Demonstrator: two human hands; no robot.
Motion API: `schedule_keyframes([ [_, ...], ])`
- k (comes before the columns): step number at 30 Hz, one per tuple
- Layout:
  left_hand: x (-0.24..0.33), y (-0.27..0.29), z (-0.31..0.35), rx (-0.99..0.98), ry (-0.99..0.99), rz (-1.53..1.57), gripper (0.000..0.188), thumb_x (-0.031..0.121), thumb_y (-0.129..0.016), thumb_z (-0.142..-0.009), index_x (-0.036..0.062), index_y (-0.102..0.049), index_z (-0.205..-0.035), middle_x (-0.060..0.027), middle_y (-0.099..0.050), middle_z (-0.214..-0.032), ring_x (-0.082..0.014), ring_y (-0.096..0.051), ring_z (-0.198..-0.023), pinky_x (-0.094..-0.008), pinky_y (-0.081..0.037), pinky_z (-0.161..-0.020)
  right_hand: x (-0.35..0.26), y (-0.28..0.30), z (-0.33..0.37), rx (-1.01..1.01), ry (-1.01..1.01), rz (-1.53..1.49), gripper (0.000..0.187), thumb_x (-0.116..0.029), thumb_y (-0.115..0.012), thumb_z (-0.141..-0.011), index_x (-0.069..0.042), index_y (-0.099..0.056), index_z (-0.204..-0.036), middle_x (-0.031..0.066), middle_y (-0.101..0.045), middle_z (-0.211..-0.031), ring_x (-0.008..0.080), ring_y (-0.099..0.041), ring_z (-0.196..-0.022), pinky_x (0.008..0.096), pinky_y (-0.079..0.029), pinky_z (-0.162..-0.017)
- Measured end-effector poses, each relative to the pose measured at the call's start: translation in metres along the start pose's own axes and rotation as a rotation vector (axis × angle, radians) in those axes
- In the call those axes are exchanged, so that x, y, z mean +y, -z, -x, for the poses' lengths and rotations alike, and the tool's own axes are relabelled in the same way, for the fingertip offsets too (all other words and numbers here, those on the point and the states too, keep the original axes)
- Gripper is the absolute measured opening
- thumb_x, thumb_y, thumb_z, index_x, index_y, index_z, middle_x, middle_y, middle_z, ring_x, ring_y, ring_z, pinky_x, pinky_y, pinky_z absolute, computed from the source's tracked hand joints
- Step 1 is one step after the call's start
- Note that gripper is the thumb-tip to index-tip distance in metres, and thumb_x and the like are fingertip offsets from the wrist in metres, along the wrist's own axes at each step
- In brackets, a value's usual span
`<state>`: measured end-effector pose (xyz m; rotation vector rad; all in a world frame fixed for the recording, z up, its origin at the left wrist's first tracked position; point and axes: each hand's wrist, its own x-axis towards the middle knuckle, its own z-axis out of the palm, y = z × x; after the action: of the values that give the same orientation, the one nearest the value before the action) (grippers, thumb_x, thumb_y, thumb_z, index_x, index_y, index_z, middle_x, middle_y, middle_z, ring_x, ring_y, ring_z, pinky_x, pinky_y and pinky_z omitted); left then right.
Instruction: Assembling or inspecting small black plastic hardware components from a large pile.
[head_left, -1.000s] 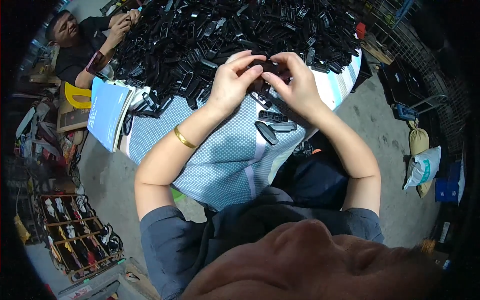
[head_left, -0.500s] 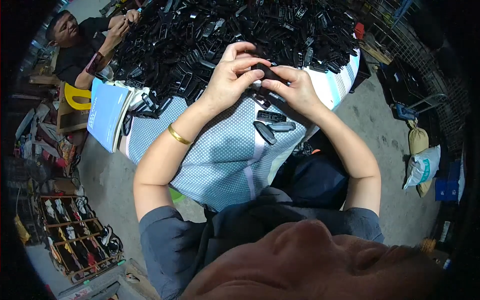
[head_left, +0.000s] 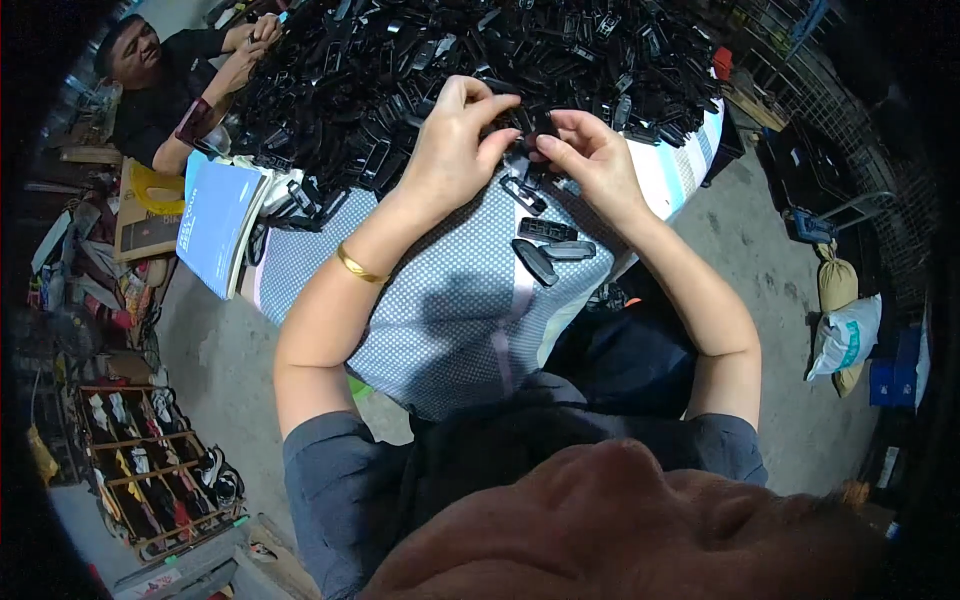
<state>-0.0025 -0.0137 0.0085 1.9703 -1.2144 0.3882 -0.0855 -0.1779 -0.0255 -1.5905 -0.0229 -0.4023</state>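
At the near edge of a big heap of black plastic parts (head_left: 400,70), both hands are raised close together. My right hand (head_left: 597,168) pinches a small black plastic part (head_left: 541,124) between thumb and fingers. My left hand (head_left: 450,145) curls in from the other side, thumb and index finger closing on the dark piece at their tips; whether this is the same part is hard to see against the heap. Just below the hands lie an open black frame (head_left: 522,195), a slotted black piece (head_left: 547,230) and two smooth oval covers (head_left: 535,262) on the patterned cloth (head_left: 440,290).
A blue booklet (head_left: 218,225) lies at the cloth's left edge, near a yellow handle (head_left: 155,190). Across at the far left, a co-worker (head_left: 165,90) handles something by the heap. Sacks (head_left: 845,335) stand on the floor at right, a rack (head_left: 160,470) at lower left.
My hands have drawn slightly apart, and the fingers have loosened from their close grip. The dark piece shows more between them. The loose parts below have barely shifted.
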Motion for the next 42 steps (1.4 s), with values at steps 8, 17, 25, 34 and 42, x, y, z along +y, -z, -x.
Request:
schedule_keyframes([
  [8, 0.02, -0.007, 0.002, -0.16, 0.34, 1.021, 0.03, 0.016, -0.052, -0.091, -0.0031, -0.053, -0.115, -0.0135, -0.059, -0.112, -0.0179, -0.059, -0.098, -0.0287, -0.048, -0.086, -0.014, -0.018, 0.008, -0.069, 0.092, 0.018, 0.025, -0.014, -0.064, -0.083, 0.003, -0.059, -0.1, 0.0053, -0.065, -0.085, 0.0092, -0.06, -0.076, 0.0227, -0.049, -0.067],
  [17, 0.032, -0.002, 0.006, -0.009, 0.209, 1.062, 0.022, 0.011, -0.049, -0.091, -0.0023, -0.056, -0.108, -0.0155, -0.061, -0.106, -0.0183, -0.06, -0.093, -0.0287, -0.051, -0.082, -0.029, -0.031, 0.016, 0.062, 0.479, 0.405, 0.016, -0.006, -0.065, -0.079, 0.005, -0.061, -0.09, 0.012, -0.066, -0.078, 0.0167, -0.064, -0.071, 0.0258, -0.049, -0.061],
  [25, 0.025, 0.02, 0.018, -0.119, 0.173, 0.472, 0.018, 0.011, -0.057, -0.084, -0.0008, -0.061, -0.097, -0.0091, -0.063, -0.095, -0.0172, -0.06, -0.085, -0.0274, -0.048, -0.075, -0.043, -0.015, 0.009, -0.188, 0.386, 0.879, 0.029, -0.022, -0.072, -0.07, -0.004, -0.064, -0.091, 0.0105, -0.058, -0.079, 0.0272, -0.06, -0.071, 0.0329, -0.048, -0.059],
  [34, 0.024, 0.034, 0.075, -0.28, -0.022, 0.044, 0.038, 0.021, -0.069, -0.072, 0.0013, -0.06, -0.103, -0.0151, -0.059, -0.095, -0.0299, -0.055, -0.092, -0.0377, -0.045, -0.081, -0.024, -0.012, 0.006, -0.322, 0.322, 1.198, 0.02, -0.018, -0.069, -0.069, -0.005, -0.068, -0.085, 0.0109, -0.057, -0.084, 0.0287, -0.058, -0.08, 0.0379, -0.047, -0.069],
  [42, -0.025, 0.063, 0.068, -0.059, 0.258, -0.588, 0.031, 0.018, -0.07, -0.071, -0.0008, -0.06, -0.094, -0.0156, -0.054, -0.097, -0.0311, -0.049, -0.089, -0.0377, -0.042, -0.08, -0.013, -0.004, -0.005, -0.127, 0.551, 0.809, 0.016, -0.01, -0.061, -0.078, 0.002, -0.065, -0.09, 0.013, -0.062, -0.089, 0.0262, -0.059, -0.081, 0.0338, -0.047, -0.069],
])
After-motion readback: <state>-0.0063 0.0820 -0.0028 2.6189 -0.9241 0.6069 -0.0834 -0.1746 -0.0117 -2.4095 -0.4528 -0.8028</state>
